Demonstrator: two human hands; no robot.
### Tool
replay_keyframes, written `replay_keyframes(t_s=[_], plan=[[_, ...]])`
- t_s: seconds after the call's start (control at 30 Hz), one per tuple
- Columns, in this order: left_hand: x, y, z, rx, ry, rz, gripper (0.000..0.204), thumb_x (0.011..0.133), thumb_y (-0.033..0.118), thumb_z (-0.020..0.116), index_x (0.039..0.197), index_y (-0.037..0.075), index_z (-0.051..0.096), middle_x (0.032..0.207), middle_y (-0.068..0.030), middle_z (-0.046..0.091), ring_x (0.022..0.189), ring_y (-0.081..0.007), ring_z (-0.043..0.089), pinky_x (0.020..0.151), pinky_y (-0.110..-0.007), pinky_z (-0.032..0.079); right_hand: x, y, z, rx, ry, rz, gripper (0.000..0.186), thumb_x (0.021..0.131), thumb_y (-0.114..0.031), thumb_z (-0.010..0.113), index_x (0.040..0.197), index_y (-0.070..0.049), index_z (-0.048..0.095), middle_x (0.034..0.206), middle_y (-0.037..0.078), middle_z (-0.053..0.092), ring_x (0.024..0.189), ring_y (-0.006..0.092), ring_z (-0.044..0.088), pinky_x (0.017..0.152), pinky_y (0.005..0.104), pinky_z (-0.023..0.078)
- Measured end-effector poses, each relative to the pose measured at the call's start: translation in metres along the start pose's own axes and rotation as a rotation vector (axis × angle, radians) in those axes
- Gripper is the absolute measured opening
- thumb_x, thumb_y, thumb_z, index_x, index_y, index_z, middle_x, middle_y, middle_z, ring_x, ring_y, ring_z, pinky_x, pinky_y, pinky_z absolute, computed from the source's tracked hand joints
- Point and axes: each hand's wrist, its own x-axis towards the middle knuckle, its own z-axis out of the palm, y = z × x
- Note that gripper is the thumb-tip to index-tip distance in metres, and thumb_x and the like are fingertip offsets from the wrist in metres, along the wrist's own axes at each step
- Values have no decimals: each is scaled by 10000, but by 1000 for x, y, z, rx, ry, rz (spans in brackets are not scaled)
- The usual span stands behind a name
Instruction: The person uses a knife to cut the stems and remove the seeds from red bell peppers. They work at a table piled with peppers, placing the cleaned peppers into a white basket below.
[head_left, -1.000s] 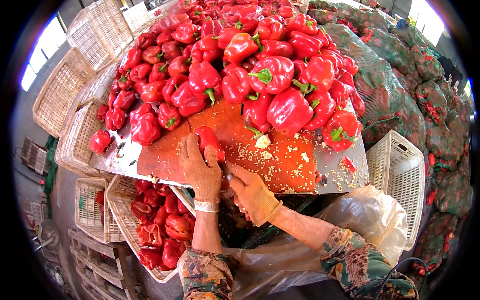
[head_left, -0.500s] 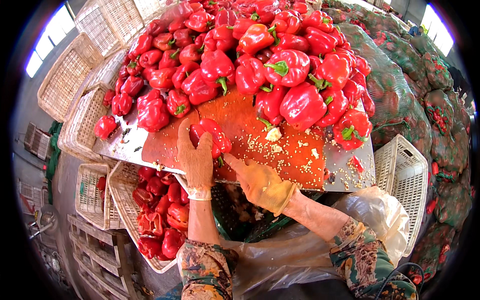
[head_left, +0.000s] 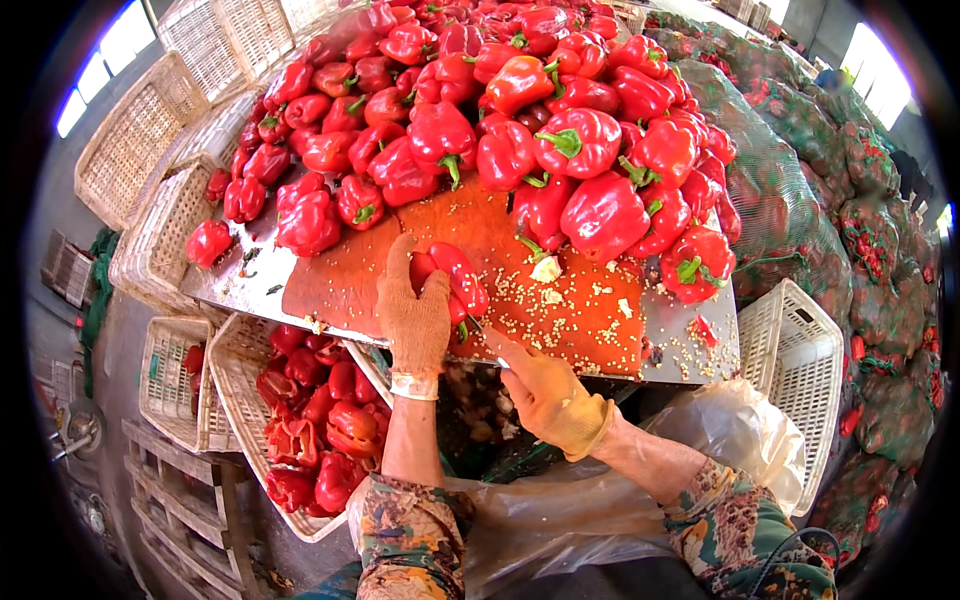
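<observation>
My left hand point(head_left: 415, 312), in a brownish-orange glove, is closed around a red bell pepper point(head_left: 462, 282) and holds it against the orange-red board point(head_left: 570, 315). The pepper's green stem end points toward me. In my right hand point(head_left: 550, 395), gloved in yellow-orange, is a small knife point(head_left: 474, 324). Its short blade shows just beside the stem end; whether the tip is in the flesh I cannot tell. Most of the knife's handle is hidden by the glove. Pale seeds and a whitish core piece point(head_left: 546, 269) lie on the board to the right.
A large heap of red bell peppers point(head_left: 585, 140) covers the far part of the metal table point(head_left: 700, 365). Below left, a white crate point(head_left: 240, 400) holds opened peppers; another white crate point(head_left: 810, 370) stands right. Full green net bags point(head_left: 790, 230) are stacked behind it. A wooden pallet point(head_left: 180, 510) lies lower left.
My right hand has drawn slightly back toward me and to the right, and the knife blade now shows. In the picture, my left hand and the pepper sit a little further right.
</observation>
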Motion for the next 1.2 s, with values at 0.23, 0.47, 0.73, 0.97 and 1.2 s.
replay_keyframes(t_s=[0.23, 0.47, 0.73, 0.97, 1.2], plan=[[-2, -7, -1, -101, -30, -7, 503, 849, 109, 684, 1344, 72, 605, 1132, -224, 661, 1040, -377, 648, 939, -442, 506, -8, -12, -7, -66, -12, -13, 539, 945, 8, 566, 1472, -58, 472, 1042, 275, 671, 879, 466, 651, 713, 468, 530], [-3, -13, 4, -189, 23, 11, 469, 832, 59, 632, 1300, 38, 635, 1160, -183, 687, 1081, -334, 650, 978, -414, 492, -10, -7, -6, 94, 73, 68, 407, 948, -46, 605, 1354, -32, 597, 1165, 247, 690, 1045, 396, 691, 858, 411, 551], [-5, -11, 2, -249, -23, 24, 393, 846, 50, 631, 1237, 18, 653, 1122, -163, 693, 1046, -311, 657, 948, -400, 504, -18, -3, -18, -19, -47, -53, 488, 961, -46, 573, 1442, -17, 493, 1167, 269, 664, 1050, 454, 650, 857, 464, 549], [-12, -8, 1, -310, -38, 5, 353, 842, 41, 639, 1193, 5, 654, 1084, -146, 689, 1012, -274, 659, 929, -377, 508, -28, 0, -13, -228, 55, -197, 558, 932, -50, 607, 1466, -29, 448, 1114, 256, 673, 961, 469, 653, 767, 493, 548], [-3, -44, 9, -661, -85, -285, 346, 851, 3, 619, 1195, 4, 651, 1033, -96, 662, 945, -189, 623, 857, -316, 515, -52, -26, -27, -36, -34, 39, 497, 941, -21, 601, 1426, -15, 494, 1065, 256, 673, 887, 450, 672, 735, 446, 550]])
